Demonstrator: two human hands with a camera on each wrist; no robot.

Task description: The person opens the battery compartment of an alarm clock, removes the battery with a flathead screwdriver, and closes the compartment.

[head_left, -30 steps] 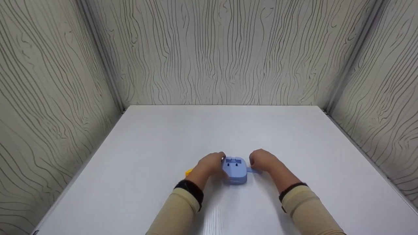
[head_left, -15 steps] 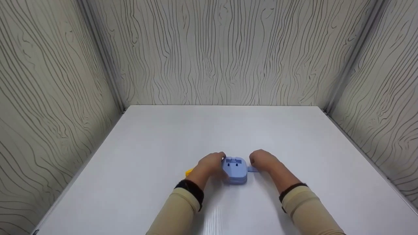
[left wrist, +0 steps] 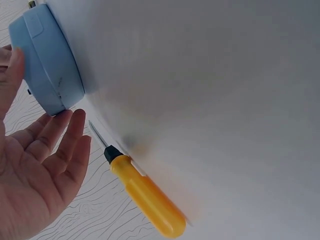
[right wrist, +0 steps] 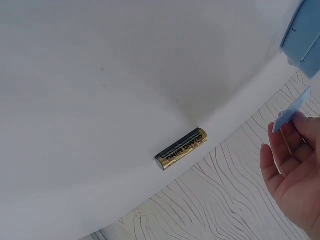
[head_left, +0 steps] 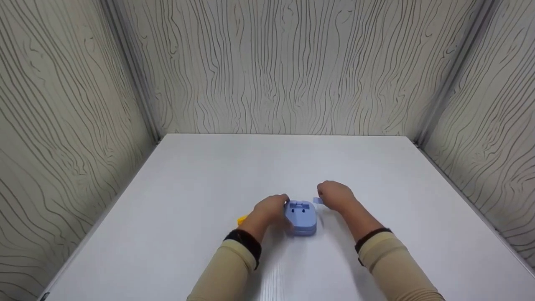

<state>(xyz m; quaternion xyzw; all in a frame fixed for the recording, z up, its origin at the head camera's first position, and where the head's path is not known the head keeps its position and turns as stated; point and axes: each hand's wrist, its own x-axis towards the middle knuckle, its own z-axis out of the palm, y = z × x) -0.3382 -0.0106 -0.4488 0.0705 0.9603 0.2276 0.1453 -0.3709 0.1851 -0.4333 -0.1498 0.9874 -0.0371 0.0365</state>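
A rounded light-blue plastic case [head_left: 302,218] rests on the white table, its top showing a recess and two dark holes. My left hand [head_left: 271,210] grips its left side, thumb on one face and fingertips along the lower edge in the left wrist view. Off the case's right side, my right hand [head_left: 335,195] pinches a thin light-blue cover [right wrist: 294,109] between thumb and fingers, apart from the case. A yellow-handled screwdriver [left wrist: 146,196] lies beside my left hand, mostly hidden by the wrist in the head view.
A gold and black battery [right wrist: 182,149] lies on the table [head_left: 209,175] near my right hand; that hand hides it in the head view. Wood-grain panels [head_left: 276,67] rise at the back and both sides of the table.
My right hand has lifted and moved slightly away from me with the cover, which was lower beside the case before. My left hand and the case stay in place.
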